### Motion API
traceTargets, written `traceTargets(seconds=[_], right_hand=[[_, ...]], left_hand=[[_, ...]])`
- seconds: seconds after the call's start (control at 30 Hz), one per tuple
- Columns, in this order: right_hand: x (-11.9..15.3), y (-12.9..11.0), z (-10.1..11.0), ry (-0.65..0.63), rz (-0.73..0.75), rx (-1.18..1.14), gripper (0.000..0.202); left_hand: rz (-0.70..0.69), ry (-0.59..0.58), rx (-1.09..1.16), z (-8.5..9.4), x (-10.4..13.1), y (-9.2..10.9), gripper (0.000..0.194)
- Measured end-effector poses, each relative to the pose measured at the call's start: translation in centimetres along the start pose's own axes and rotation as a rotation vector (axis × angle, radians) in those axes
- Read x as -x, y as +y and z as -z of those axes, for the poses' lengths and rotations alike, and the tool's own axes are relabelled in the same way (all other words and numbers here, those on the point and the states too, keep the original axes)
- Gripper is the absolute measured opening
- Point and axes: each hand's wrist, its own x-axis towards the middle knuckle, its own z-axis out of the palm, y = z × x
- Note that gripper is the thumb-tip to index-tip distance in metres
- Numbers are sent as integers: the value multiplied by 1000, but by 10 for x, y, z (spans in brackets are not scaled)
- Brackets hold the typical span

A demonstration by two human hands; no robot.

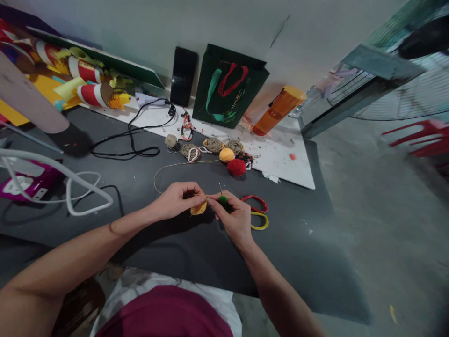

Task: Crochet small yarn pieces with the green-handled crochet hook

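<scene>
In the head view, the left hand (pixel 178 200) pinches a small yellow knitted piece (pixel 199 208) between thumb and fingers, above the middle of the desk (pixel 298 252), probably to keep its edge steady. The right hand (pixel 235 216) is closed around a green-handled hook (pixel 223 200), its fingertips meeting the left's at the piece; the thin metal end sticks up towards the desk's far edge. Whether the other end sits in the stitches cannot be told.

A thin strand (pixel 175 165) loops from the left hand to a yellow ball of yarn (pixel 227 155) further back; the wide curve likely lets it feed freely. A red ball of yarn (pixel 236 167) lies against it, beside the white board (pixel 280 161) along the far edge. Scissors (pixel 261 213) lie just beside the right hand, handles towards the desk's right edge, seemingly for easy reach.
</scene>
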Motion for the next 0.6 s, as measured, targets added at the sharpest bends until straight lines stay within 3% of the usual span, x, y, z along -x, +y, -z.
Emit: traceTargets(seconds=[0.23, 0.47, 0.6], right_hand=[[1, -2, -1, -32, -20, 14, 11], [-2, -1, -4, -11, -159, -174, 22], [-2, -1, -3, -44, -165, -158, 22]], left_hand=[[24, -17, 11, 1, 0, 1, 30], [20, -23, 27, 2, -2, -1, 28], [19, -33, 16, 2, -1, 0, 25]])
